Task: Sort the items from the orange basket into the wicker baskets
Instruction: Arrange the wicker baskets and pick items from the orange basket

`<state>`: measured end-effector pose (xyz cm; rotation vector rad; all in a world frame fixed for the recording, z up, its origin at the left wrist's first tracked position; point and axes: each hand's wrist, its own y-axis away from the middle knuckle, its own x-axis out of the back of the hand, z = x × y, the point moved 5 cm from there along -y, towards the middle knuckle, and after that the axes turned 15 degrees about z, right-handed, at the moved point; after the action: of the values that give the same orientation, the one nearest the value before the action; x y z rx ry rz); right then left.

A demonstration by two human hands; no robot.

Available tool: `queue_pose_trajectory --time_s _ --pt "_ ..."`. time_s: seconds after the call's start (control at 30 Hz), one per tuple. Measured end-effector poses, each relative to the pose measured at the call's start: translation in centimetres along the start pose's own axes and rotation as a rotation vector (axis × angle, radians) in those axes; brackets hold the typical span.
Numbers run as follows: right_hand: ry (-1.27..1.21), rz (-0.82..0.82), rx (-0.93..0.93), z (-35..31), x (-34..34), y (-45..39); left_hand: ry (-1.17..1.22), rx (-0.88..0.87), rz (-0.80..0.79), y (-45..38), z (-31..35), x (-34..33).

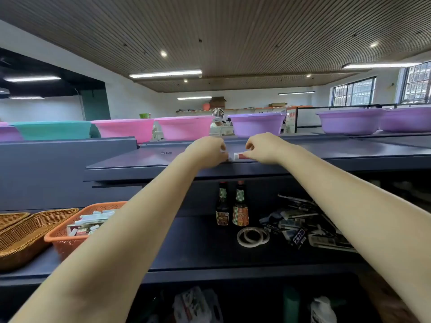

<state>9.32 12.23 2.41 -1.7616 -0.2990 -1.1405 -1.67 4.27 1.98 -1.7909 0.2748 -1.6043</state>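
where fingers [249,147] meet, red-white box [238,155] between

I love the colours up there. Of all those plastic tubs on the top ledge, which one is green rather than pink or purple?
The teal-green tub, second from the far left. A purple tub's edge sits to its left and two pink tubs to its right.

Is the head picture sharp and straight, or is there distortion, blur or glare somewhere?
Head view: wide-angle distortion bends the ceiling and stretches the forearms; the ceiling lights glare; the small box between the left hand and right hand is soft, its print unreadable; the bottom shelf is dark and blurred.
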Motion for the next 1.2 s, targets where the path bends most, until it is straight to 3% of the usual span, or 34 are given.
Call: queue_pose_trajectory --time_s 0.3,0.53,0.97,1.2 --pt "-0.077 -0.048 -0.056 1.7 -2.0 -1.4 0.052 0.046 -0.074 -0.3 -2.6 -1.4" --pt "-0.173 0.004 -0.016 2.0 -2.0 -1.8 0.188 0.101 -0.078 -0.8 -3.2 -1.6" --pt "-0.359 0.354 0.06 0.8 0.5 1.6 0.432 0.098 0.363 3.5 -3.0 1.6" --pt "-0.437 0.446 0.081 0.0 0.7 7.7 0.486 0.036 0.471 8.8 -2.0 2.3"
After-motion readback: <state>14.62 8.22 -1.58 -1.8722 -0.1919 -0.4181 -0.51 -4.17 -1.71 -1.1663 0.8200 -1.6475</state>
